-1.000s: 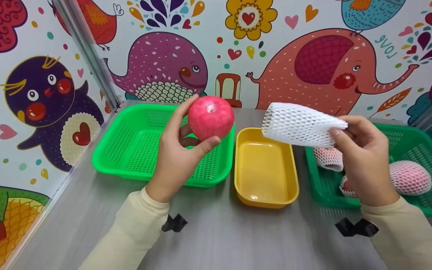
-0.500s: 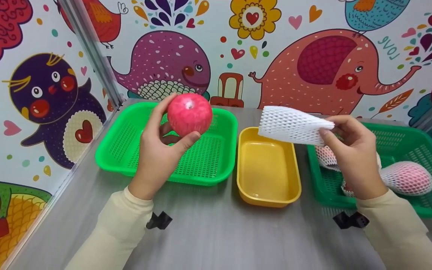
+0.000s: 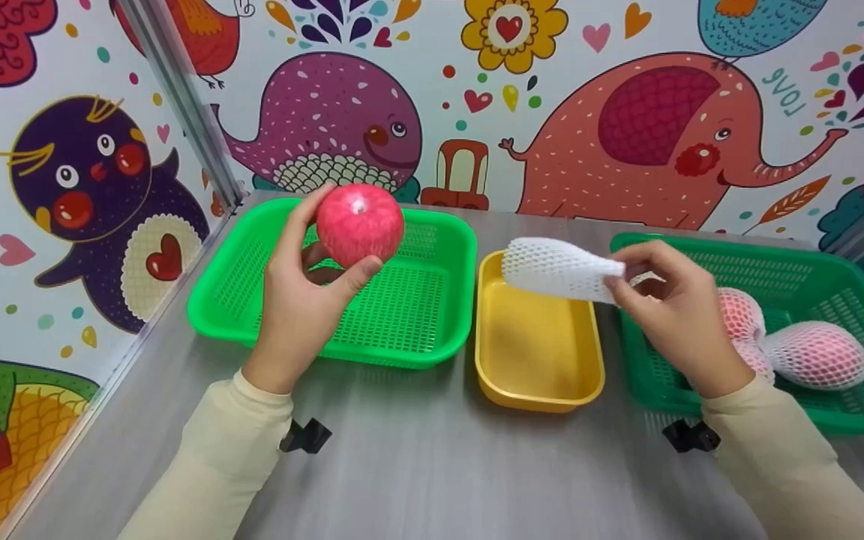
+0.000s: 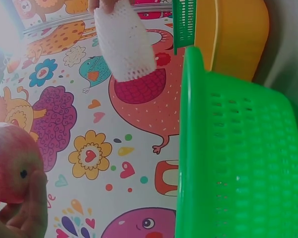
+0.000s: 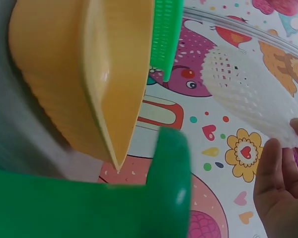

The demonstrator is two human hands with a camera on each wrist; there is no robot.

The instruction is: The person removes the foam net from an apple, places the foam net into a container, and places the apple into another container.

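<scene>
A red apple (image 3: 361,225) is gripped between the thumb and fingers of my left hand (image 3: 301,292), held up over the bright green basket (image 3: 432,352). In the left wrist view the apple (image 4: 12,163) shows its small dark end beside the fingers. My right hand (image 3: 676,315) pinches one end of a white foam net sleeve (image 3: 559,268), which extends leftward over the back of the yellow tray (image 3: 541,352). The right wrist view shows the foam net sleeve (image 5: 248,94) with its wide end pointing away from the fingers.
A dark green basket (image 3: 799,259) at the right holds several pink fruits in foam nets, among them one (image 3: 822,356) lying apart on the right. All three containers stand on a grey table (image 3: 462,465) against a cartoon-printed wall (image 3: 537,30).
My left hand has carried the apple left, from the basket's right side to over its middle. The right hand has moved left and slightly down with the foam net sleeve, over the yellow tray.
</scene>
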